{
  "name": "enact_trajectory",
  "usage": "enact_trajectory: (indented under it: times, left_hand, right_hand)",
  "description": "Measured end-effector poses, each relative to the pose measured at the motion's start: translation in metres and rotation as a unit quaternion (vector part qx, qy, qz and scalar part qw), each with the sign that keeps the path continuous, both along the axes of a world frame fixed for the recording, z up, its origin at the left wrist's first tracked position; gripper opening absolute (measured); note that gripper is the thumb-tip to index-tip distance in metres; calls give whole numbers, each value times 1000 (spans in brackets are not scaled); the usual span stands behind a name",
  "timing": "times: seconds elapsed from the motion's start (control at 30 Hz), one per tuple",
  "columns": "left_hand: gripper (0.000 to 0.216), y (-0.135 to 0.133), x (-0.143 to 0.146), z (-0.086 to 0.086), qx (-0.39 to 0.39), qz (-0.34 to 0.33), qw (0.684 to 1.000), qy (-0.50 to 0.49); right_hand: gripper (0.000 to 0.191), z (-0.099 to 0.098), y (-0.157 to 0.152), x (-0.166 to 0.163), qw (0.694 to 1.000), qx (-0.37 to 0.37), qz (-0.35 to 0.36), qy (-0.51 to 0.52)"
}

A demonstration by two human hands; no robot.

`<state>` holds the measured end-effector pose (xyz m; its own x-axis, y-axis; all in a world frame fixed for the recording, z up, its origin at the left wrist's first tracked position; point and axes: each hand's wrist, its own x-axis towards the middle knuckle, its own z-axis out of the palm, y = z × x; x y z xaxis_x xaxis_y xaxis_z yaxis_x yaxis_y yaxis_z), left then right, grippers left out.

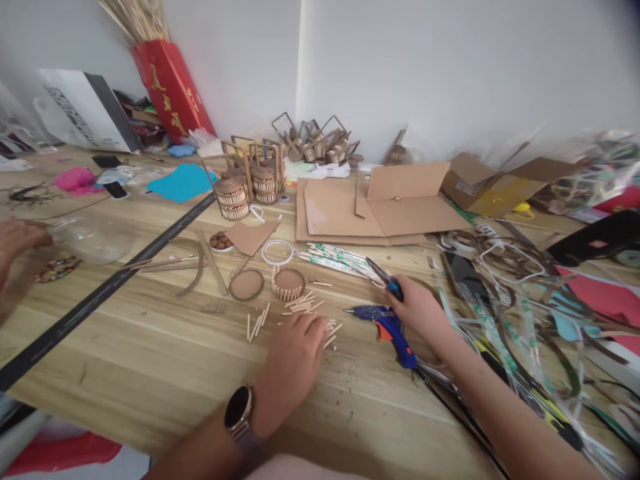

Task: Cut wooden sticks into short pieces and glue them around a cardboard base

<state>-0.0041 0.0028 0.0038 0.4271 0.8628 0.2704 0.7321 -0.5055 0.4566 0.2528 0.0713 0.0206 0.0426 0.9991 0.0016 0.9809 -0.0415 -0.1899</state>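
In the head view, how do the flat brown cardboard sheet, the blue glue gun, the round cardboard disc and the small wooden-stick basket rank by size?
1. Flat brown cardboard sheet
2. Blue plastic glue gun
3. Round brown cardboard disc and small round wooden-stick basket: they look alike, so not ranked.

Glue gun [387, 327] — blue plastic, slight gloss. Just left of it, sticks [300, 305]: pale bare wood, matt. Scissors [380, 272] just above it: metal blades, plastic grip. Table [150, 360] under it: wood-grain top, smooth, low sheen. Cardboard sheets [380, 207] beyond it — brown, matt, flat-surfaced. Right of it, clear wrappers [500, 347], glossy plastic.
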Motion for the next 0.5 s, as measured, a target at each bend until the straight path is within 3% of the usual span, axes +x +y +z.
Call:
enact_trajectory:
  times: [0.17,0.3,0.4,0.5]
  left_hand:
    - [36,-7,2,-4,-14,-74,997,-19]
    - [42,-13,6,-5,11,-136,986,-98]
    - [43,-15,5,9,-27,-161,968,-189]
    - [45,-21,-6,39,-117,-227,923,-286]
  right_hand:
    - [28,-10,44,2,998,-29,-4,-57]
    - [33,-14,58,3,995,-64,17,-72]
    - [32,-14,59,3,993,-80,41,-76]
    - [32,-14,57,2,992,-85,49,-75]
